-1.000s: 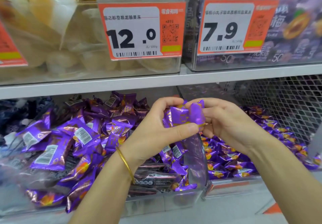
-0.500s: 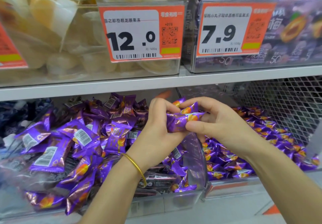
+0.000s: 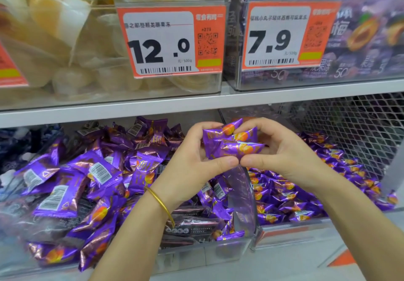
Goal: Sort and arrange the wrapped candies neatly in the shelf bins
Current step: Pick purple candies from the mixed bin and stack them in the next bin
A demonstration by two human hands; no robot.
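Stack of wrapped candies (image 3: 231,145) has turned from half a second ago: it lies level, fruit prints up. Left hand (image 3: 190,167) and right hand (image 3: 284,156) are almost where they were, above the divider between the two lower bins. Fingers (image 3: 220,162) of both hands curl round the stack, thumbs nearly touching beneath it.

Lower left bin (image 3: 196,256): clear, heaped with larger purple packets (image 3: 98,171), barcodes showing, dark packets among them.
Lower right bin (image 3: 295,230): small purple candies (image 3: 284,197) like those held, lying in rows.
Upper left bin (image 3: 214,88): pale jelly cups (image 3: 72,77), tag "12.0" (image 3: 170,42).
Upper right bin (image 3: 238,84): purple packs, tag "7.9" (image 3: 284,36).
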